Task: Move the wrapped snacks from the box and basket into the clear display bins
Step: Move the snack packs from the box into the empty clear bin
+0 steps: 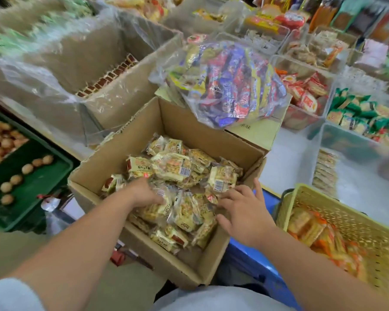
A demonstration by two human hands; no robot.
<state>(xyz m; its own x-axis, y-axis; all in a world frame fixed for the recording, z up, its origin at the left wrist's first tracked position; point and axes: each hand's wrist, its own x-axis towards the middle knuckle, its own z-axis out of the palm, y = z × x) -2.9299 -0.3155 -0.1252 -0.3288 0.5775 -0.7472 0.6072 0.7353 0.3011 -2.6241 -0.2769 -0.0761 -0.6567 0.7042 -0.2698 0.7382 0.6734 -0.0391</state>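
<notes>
Both hands are down in the box (130, 140) at 6 o'clock, coming in from either side, probably so a whole bunch of snacks (173, 169) lifts at once. Left hand (144, 193) is buried in the wrappers, so I can't tell if its fingers have closed on anything. Right hand (245, 212) has its fingers spread loose on the pile (herding, I'd guess). Basket (337, 209) sits at 4 o'clock, bins (346, 144) at 2 o'clock, an easy reach.

Barcodes show on pale yellow wrapped snacks (177, 168) in the near brown cardboard box (130, 142); other print is too blurred to read.
</notes>
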